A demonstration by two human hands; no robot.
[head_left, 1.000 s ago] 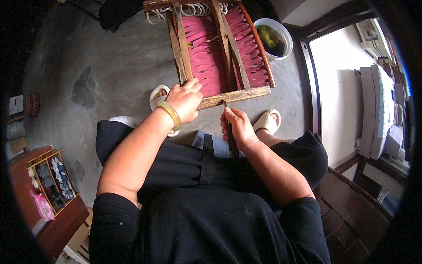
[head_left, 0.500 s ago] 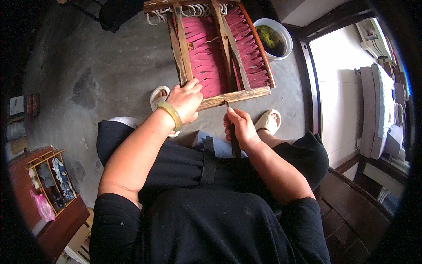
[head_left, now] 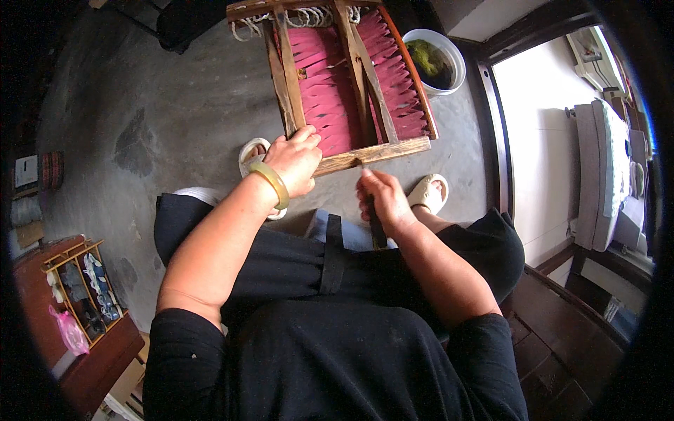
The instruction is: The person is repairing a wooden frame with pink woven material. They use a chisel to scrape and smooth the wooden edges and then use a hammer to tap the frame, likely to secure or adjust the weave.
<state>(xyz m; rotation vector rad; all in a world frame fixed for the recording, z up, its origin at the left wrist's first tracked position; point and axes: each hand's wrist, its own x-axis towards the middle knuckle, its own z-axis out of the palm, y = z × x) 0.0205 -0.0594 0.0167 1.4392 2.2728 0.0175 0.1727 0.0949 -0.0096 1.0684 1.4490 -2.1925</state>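
An upturned wooden frame [head_left: 400,147] with pink woven straps [head_left: 326,102], lengthwise slats [head_left: 291,70] and white rope loops [head_left: 316,15] is in front of me. My left hand [head_left: 293,158], a jade-coloured bangle at its wrist, is closed over the frame’s near bar at its left slat. Just below that bar, my right hand [head_left: 385,200] grips a narrow dark tool [head_left: 375,231]. Its upper tip is at or very near the bar; whether they touch I cannot tell.
Slippered feet [head_left: 430,193] flank the frame on a concrete floor [head_left: 112,182]. A white bucket [head_left: 456,67] holding something green stands right of it. A doorway [head_left: 533,154] and grey cushioned furniture [head_left: 597,175] are farther right. A red-brown cabinet [head_left: 91,372] with a wooden rack [head_left: 81,256] sits lower left.
The frame’s far end has shifted very slightly left. My right hand and its tool have moved only a little; my left hand keeps its grip.
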